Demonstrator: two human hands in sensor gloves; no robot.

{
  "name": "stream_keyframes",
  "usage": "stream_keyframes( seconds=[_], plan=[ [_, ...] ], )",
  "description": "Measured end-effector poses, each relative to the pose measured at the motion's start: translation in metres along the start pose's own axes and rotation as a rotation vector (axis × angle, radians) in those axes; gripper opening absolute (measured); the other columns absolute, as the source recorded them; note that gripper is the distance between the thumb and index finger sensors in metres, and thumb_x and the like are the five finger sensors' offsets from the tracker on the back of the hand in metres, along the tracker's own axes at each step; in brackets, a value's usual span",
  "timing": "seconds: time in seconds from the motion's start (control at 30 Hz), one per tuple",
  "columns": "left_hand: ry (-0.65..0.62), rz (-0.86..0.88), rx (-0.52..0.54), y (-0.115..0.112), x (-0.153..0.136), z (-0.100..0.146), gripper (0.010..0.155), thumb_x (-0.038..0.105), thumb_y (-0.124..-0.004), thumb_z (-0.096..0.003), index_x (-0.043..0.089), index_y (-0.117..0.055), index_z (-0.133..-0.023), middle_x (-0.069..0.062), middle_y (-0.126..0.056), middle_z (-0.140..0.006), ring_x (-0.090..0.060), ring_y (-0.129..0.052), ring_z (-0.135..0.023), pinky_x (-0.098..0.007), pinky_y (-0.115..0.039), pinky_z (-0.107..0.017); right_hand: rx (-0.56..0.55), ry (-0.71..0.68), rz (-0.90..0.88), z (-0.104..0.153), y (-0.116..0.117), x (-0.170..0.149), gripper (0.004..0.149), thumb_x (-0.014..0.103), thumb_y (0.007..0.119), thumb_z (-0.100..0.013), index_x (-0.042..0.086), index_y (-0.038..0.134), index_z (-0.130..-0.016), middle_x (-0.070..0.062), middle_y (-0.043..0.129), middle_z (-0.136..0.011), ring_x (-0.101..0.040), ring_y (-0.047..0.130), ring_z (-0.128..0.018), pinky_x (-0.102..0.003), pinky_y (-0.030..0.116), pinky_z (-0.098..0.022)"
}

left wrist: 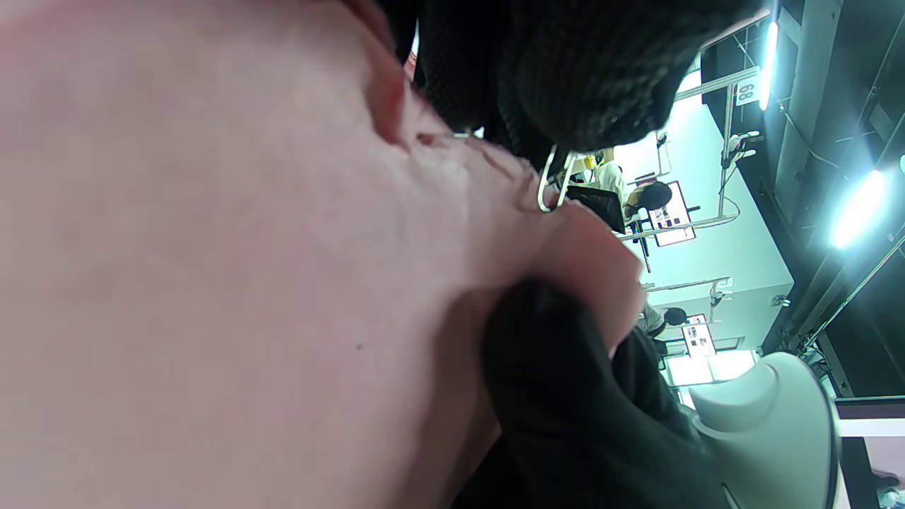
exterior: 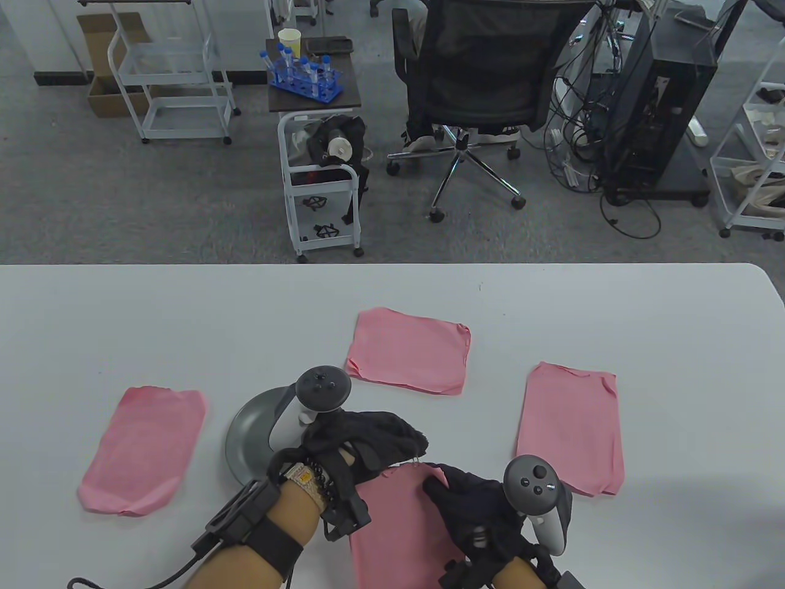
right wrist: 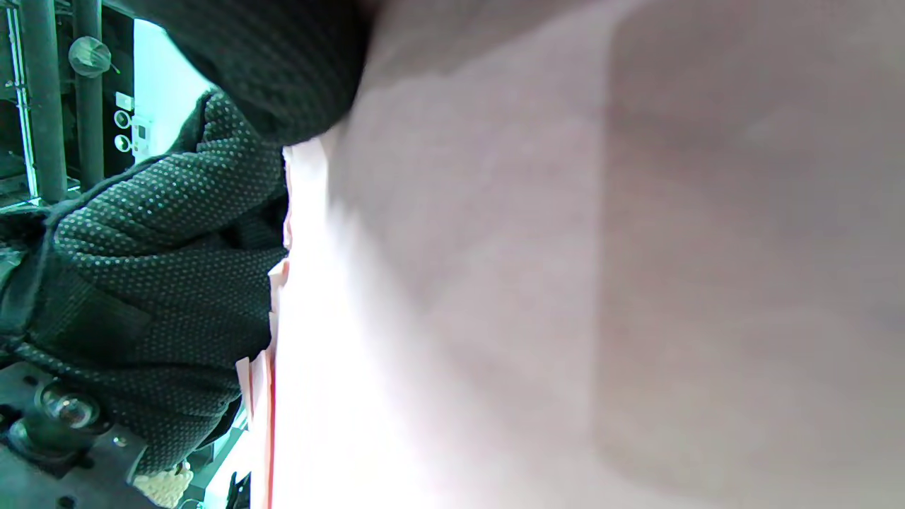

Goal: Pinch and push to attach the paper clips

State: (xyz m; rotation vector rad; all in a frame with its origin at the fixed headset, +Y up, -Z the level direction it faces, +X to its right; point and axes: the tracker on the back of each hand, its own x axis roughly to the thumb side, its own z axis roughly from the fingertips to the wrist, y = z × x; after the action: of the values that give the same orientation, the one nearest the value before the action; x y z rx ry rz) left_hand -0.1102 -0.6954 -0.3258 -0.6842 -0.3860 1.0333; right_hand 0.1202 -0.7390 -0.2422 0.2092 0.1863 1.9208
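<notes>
A pink paper stack point(exterior: 398, 527) is held near the table's front edge between both hands. My left hand point(exterior: 392, 438) pinches a silver paper clip point(exterior: 419, 459) at the stack's top edge. In the left wrist view the paper clip point(left wrist: 553, 182) sits on the edge of the pink paper point(left wrist: 212, 283), under my gloved fingertips point(left wrist: 580, 78). My right hand point(exterior: 457, 491) grips the stack near its top right corner. The right wrist view is filled by the pink paper point(right wrist: 601, 283), with the left glove point(right wrist: 162, 247) beside it.
A grey round dish point(exterior: 248, 429) lies under my left hand. Three other pink paper stacks lie on the white table point(exterior: 674, 319): one at the left point(exterior: 144, 451), one in the middle point(exterior: 408, 359), one at the right point(exterior: 570, 426). Chair and carts stand beyond the far edge.
</notes>
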Motion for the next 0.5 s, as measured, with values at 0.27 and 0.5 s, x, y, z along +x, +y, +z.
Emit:
stream_keyframes(
  seconds=[0.27, 0.5],
  plan=[
    [-0.012, -0.074, -0.029, -0.01, 0.001, -0.001, 0.038, 0.037, -0.088, -0.0387, 0.023, -0.098, -0.073, 0.0, -0.088, -0.089, -0.03, -0.074, -0.097, -0.052, -0.059, -0.072, 0.014, 0.01, -0.058, 0.001, 0.0, -0.001, 0.04, 0.037, 0.076, -0.043, 0.012, 0.079, -0.075, -0.002, 0.102, -0.053, -0.019, 0.108, -0.029, -0.04, 0.089, -0.037],
    [0.006, -0.188, -0.05, -0.013, 0.008, 0.003, 0.039, 0.039, -0.088, -0.039, 0.026, -0.096, -0.075, -0.001, -0.089, -0.089, -0.032, -0.073, -0.099, -0.053, -0.059, -0.072, 0.016, 0.018, -0.139, 0.003, 0.002, -0.002, 0.041, 0.037, 0.076, -0.043, 0.007, 0.08, -0.071, -0.002, 0.103, -0.05, -0.018, 0.108, -0.026, -0.038, 0.09, -0.036]
  ],
)
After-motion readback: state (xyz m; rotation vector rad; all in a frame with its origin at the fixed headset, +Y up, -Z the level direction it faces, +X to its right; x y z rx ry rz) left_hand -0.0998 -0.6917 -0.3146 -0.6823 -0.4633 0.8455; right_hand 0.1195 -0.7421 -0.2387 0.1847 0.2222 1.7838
